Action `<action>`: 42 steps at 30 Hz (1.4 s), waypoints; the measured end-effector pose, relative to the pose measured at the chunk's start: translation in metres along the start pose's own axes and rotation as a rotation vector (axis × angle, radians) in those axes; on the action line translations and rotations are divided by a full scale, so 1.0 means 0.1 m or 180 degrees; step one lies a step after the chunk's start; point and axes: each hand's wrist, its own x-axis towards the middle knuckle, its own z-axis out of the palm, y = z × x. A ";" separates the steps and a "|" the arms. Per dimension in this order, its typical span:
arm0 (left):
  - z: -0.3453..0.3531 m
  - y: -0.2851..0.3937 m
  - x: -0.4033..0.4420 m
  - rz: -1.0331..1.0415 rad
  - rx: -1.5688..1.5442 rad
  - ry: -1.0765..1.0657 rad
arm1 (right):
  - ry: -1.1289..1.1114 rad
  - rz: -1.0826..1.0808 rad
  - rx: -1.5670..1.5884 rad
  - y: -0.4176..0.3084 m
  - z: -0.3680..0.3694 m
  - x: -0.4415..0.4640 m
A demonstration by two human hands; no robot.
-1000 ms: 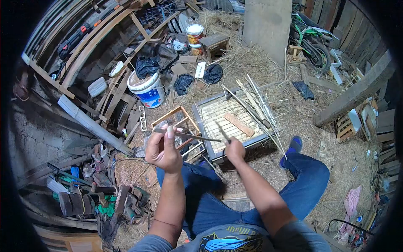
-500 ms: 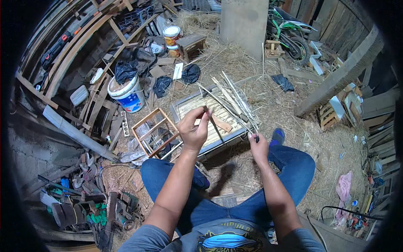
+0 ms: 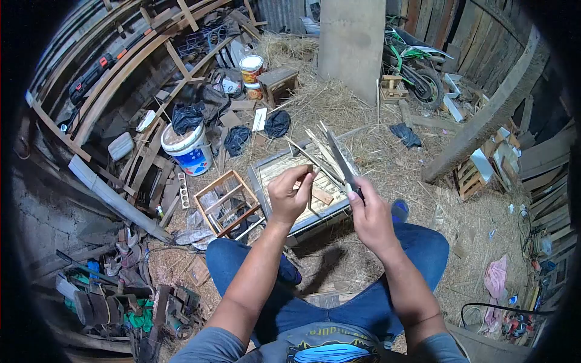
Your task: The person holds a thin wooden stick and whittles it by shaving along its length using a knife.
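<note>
My left hand (image 3: 289, 192) pinches a thin, dark strip (image 3: 311, 196) between thumb and fingers; it looks like wood or bamboo and hangs downward. My right hand (image 3: 372, 219) is closed round the dark handle of a long-bladed knife (image 3: 341, 156). The blade points up and away, to the right of the strip and apart from it. Beneath both hands lies a low framed panel (image 3: 272, 160) with a slatted, pale surface. Several split sticks (image 3: 317, 145) are piled on its far right part, partly hidden by the blade. A short flat piece of wood (image 3: 322, 196) rests on the panel.
A wooden frame box (image 3: 227, 202) stands left of the panel. Farther left are a white bucket (image 3: 189, 154) topped with black plastic and a pale pole (image 3: 115, 196). A slanting post (image 3: 484, 115) rises at right. Straw covers the floor.
My right hand has risen and turned, bringing the knife blade up into clear view. My left hand has shifted slightly right and down, and the strip now hangs more upright.
</note>
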 end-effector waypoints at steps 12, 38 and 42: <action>0.01 0.02 0.02 0.0103 0.0065 0.0093 | -0.0216 -0.0640 -0.0144 -0.49 0.02 0.16; -0.03 0.03 0.04 0.0132 -0.0055 0.0145 | -0.0228 -0.0616 -0.0774 -0.57 0.09 0.18; -0.03 0.03 0.04 0.0145 -0.0040 0.0162 | -0.0235 -0.0620 -0.0765 -0.59 0.08 0.18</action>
